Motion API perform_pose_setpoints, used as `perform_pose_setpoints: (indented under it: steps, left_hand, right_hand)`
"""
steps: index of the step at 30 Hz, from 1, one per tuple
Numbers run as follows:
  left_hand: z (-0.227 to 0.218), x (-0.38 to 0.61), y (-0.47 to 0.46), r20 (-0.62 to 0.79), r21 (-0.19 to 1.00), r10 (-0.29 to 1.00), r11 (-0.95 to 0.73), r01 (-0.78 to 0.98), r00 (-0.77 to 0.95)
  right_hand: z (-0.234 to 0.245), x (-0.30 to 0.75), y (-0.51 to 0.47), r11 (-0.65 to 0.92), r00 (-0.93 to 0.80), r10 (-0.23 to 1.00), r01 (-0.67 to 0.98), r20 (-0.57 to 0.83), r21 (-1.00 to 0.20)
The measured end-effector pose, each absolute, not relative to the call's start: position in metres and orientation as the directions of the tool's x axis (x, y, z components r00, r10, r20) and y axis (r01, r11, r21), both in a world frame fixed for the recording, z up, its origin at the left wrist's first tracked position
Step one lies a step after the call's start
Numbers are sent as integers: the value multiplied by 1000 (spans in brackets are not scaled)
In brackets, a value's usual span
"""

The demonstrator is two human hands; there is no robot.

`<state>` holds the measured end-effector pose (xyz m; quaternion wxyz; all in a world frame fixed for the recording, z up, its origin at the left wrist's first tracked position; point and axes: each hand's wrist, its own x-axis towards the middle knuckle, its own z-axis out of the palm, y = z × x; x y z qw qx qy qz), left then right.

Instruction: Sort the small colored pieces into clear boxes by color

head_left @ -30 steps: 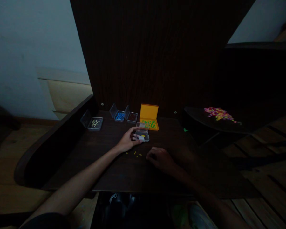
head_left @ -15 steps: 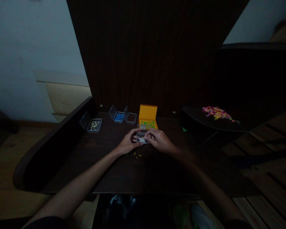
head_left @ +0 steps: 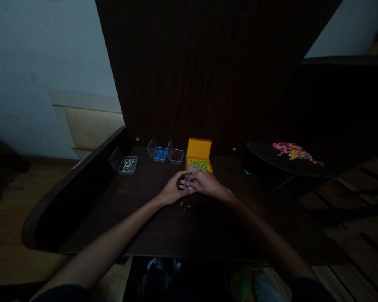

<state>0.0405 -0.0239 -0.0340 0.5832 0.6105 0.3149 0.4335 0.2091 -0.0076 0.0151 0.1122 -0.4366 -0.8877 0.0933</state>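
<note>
My left hand (head_left: 174, 189) curls around the left side of a small clear plastic box (head_left: 192, 190), holding it on the dark wooden table. Over the box, the fingers of my right hand (head_left: 204, 183) are pinched together and reach inside; whatever they hold is hidden. A pale patch shows in the box, whose raised lid is partly covered by my hands. A few tiny yellow pieces (head_left: 189, 206) lie loose on the table in front of the box. Just behind my hands stands an open yellow box (head_left: 199, 148) with small green pieces in it.
Open clear boxes hold blue pieces (head_left: 160, 154), dark reddish pieces (head_left: 177, 156) and pale yellow pieces (head_left: 127, 164). A heap of pink, red and yellow pieces (head_left: 292, 150) lies on a dark shelf at right. A raised side panel (head_left: 72, 184) borders the table at left.
My right hand has moved further over the clear box, its fingers now lower inside and covering more of it. My left hand keeps its hold. The whole view has shifted slightly.
</note>
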Motion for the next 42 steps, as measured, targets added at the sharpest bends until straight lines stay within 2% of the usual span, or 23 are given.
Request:
perform_pose_setpoints:
  steps: [5, 28, 32, 39, 42]
  left_hand:
    - [-35, 40, -22, 171, 984, 886, -131, -121, 430]
    - [-37, 39, -21, 174, 984, 883, -139, -111, 436]
    - [-35, 38, -22, 182, 982, 880, -141, -125, 439]
    - [-34, 37, -20, 163, 986, 891, -135, -96, 423]
    - [-33, 34, -17, 175, 984, 904, -153, -87, 390]
  right_hand:
    - [23, 216, -8, 616, -617, 780, 726, 106, -305]
    - [16, 214, -5, 692, -703, 708, 673, 67, -261]
    - [19, 215, -4, 704, -719, 689, 637, 87, -313]
    - [33, 221, -20, 652, -648, 740, 624, 181, -431]
    - [30, 222, -34, 652, -689, 717, 606, 111, -456]
